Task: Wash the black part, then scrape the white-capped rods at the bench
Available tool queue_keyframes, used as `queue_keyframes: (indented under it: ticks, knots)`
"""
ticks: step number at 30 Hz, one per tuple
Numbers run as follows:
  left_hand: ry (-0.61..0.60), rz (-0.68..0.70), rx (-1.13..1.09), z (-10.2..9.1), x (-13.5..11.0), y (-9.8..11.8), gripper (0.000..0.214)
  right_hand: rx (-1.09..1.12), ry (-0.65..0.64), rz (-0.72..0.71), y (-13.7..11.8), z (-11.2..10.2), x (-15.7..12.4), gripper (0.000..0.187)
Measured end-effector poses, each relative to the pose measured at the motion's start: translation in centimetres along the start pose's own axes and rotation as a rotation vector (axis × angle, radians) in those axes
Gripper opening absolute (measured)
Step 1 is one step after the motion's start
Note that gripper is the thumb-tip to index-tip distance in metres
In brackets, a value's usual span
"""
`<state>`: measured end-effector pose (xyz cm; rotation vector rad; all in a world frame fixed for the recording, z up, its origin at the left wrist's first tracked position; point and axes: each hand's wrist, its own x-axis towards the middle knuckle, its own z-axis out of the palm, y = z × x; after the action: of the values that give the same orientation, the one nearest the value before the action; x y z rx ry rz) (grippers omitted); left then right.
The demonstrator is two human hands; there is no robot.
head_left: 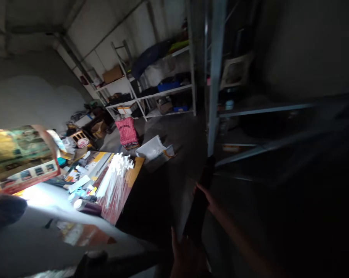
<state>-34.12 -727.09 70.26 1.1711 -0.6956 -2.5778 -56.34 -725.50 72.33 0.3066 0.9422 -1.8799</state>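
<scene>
Left hand [186, 256] nearest, at the near end of a long slim dark bar [205, 177]; too dark to tell if it is closed. Right hand [207, 199] farther up, fingers wrapped round mid-length. Bar axis runs up and away, far tip beside the grey metal shelving upright [215, 77].

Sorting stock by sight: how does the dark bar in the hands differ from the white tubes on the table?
The dark bar is one black piece; the white tubes are many, bundled. The dark bar is held by the left hand and right hand; the white tubes lie on the table. Both are long and slim.
</scene>
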Motion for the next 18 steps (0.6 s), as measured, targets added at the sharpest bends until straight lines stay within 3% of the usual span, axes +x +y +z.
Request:
queue_keyframes:
  ticks: [4,9,14,18]
  knots:
    - [-0.010,0.052,-0.132,0.6,5.1,5.0,0.066,0.026,-0.014,-0.014,-0.9,4.0,4.8,0.020]
    - [0.026,0.045,-0.241,0.8,9.6,9.5,0.062,-0.039,-0.060,0.052,-0.3,8.6,9.8,0.027]
    - [0.088,0.036,-0.113,0.6,14.0,12.6,0.044,-0.176,-0.056,0.108,-1.4,12.1,15.7,0.025]
    - [0.114,0.064,0.046,1.7,18.7,15.6,0.053,-0.246,-0.049,0.111,-4.0,13.7,21.3,0.019]
